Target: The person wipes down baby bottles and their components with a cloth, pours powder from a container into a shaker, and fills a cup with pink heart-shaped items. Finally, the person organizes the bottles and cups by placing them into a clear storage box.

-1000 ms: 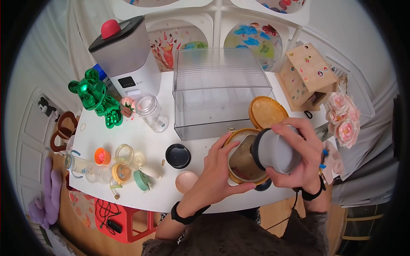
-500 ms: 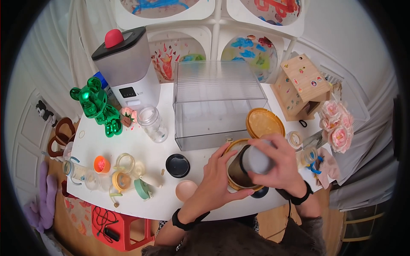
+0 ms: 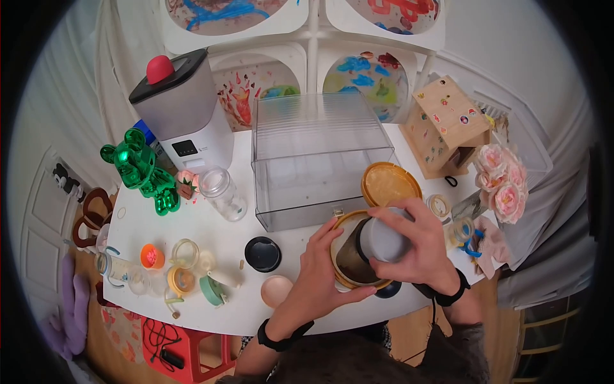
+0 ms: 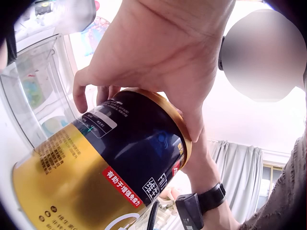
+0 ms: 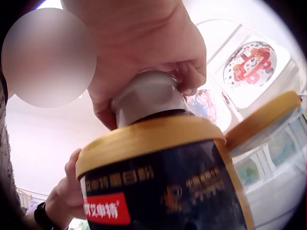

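White tabletop (image 3: pixel 224 307), front edge curving; I see the left hand (image 3: pixel 318 272) gripping a gold-rimmed can (image 4: pixel 110 158), right hand (image 3: pixel 419 246) a grey cup (image 3: pixel 384 240), the can's mouth open alongside.

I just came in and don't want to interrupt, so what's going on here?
A person is busy with a gold-and-navy tin at the table. Their left hand grips it near the rim, and its gold lid is open. Their right hand holds a grey container, dark rim down, at the tin's mouth; how far in is hard to tell.
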### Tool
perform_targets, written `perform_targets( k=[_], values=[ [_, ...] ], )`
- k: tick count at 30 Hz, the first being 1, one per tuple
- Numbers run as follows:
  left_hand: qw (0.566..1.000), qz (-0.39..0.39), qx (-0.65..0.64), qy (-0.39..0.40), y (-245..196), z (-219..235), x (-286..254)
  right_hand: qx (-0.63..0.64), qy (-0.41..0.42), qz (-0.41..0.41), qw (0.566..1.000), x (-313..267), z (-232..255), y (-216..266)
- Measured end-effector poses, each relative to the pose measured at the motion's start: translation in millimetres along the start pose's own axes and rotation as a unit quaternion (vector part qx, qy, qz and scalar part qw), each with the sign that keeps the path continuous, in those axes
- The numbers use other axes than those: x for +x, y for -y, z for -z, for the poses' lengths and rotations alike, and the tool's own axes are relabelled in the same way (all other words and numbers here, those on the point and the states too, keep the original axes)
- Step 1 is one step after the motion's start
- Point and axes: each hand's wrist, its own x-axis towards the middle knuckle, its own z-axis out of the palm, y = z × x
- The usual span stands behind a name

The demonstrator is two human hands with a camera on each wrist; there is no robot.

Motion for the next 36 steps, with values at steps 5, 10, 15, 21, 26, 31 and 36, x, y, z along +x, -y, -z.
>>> perform_targets(
  k=[5, 10, 15, 21, 26, 31, 36],
  values=[
    [1.000, -0.002, -0.012, 0.006, 1.1, 0.6, 1.3, 0.036, -0.032, 0.024, 0.999, 14.0, 20.7, 8.5],
    [1.000, 0.000, -0.024, 0.004, 5.2, -0.7, 1.0, 0.017, 0.000, -0.007, 1.000, -1.2, 2.6, -4.5],
    [1.000, -0.005, -0.018, 0.007, 5.2, -0.5, 1.4, 0.033, -0.038, 0.030, 0.998, 14.8, 25.0, 9.6],
    [0.999, 0.008, -0.039, 0.005, 5.9, -1.2, 0.1, 0.009, -0.014, 0.005, 1.000, -2.3, 4.3, -5.0],
    [0.999, 0.013, -0.031, 0.012, 2.5, 1.0, 1.6, 0.021, -0.023, 0.012, 0.999, 5.2, 13.1, 1.5],
    [0.999, 0.008, -0.037, 0.010, 4.8, -0.4, 1.8, 0.045, -0.040, 0.016, 0.998, 10.9, 18.4, 3.5],
    [0.999, -0.007, -0.034, 0.004, 5.5, -0.5, 1.9, 0.044, -0.005, -0.011, 0.999, 3.5, 1.5, -11.1]
  ],
)
